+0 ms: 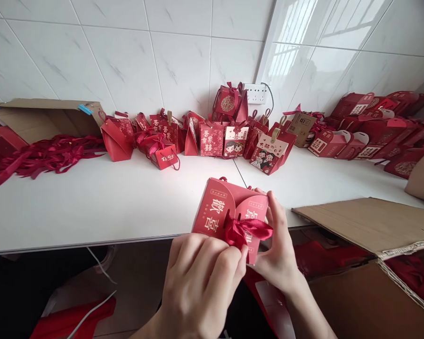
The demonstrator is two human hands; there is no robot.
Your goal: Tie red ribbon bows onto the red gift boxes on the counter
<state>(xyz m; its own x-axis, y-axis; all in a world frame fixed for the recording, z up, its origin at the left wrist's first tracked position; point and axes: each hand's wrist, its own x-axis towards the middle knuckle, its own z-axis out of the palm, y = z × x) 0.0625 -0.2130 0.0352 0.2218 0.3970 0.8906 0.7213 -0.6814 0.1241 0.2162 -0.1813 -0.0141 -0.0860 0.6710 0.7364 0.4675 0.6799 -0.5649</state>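
A red gift box point(212, 200) with pale Chinese characters is held tilted in front of the table edge. Across its middle a dark red ribbon point(237, 231) is tied in a bow. My right hand point(279, 245) grips the box from the right side, thumb underneath and fingers around the far edge. Curled over the near side, my left hand point(205, 278) is closed at the ribbon beneath the bow; its fingertips are partly hidden.
A white table point(144, 202) carries several red gift boxes point(212, 139) along the tiled wall. Loose ribbons point(53, 155) lie left, by a cardboard box point(45, 117). More boxes point(378, 132) are piled right. An open carton point(371, 226) stands near right, and a power strip point(255, 93) is behind.
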